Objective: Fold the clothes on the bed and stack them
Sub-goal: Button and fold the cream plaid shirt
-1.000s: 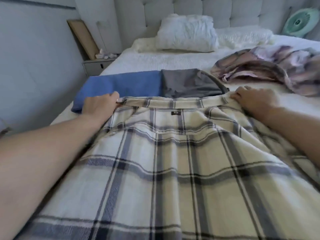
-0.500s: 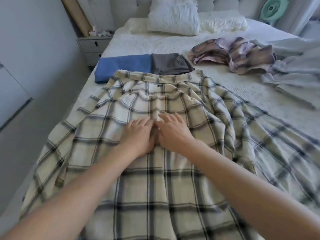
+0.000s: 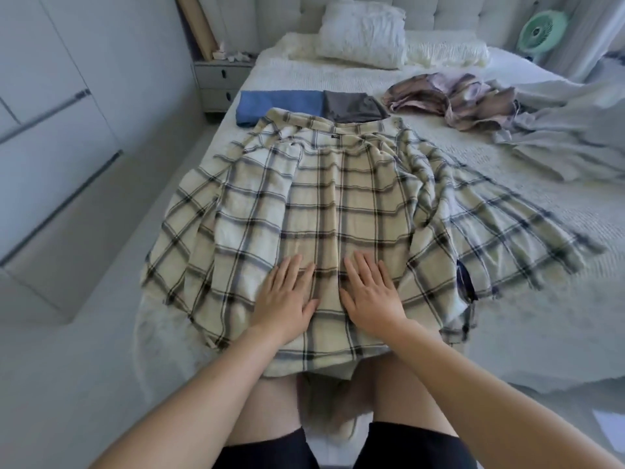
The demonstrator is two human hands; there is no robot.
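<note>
plaid shirt (image 3: 338, 204) spread back-up at the near edge of the bed (image 3: 507, 333). left hand (image 3: 285, 296) and right hand (image 3: 370, 297) pressed flat on its lower back, fingers straight, gripping nothing, likely smoothing wrinkles for a clean fold. folded blue (image 3: 277, 104) and grey (image 3: 351, 104) pieces just beyond the collar.

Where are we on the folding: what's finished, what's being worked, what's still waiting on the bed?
Done: a folded blue garment and a folded grey garment lie side by side near the nightstand, not yet stacked. In hand: the plaid shirt is spread flat, left hand and right hand pressing open on it; no fold made. Left: the crumpled pink plaid garment and the pale grey garment, then stacking.
</note>
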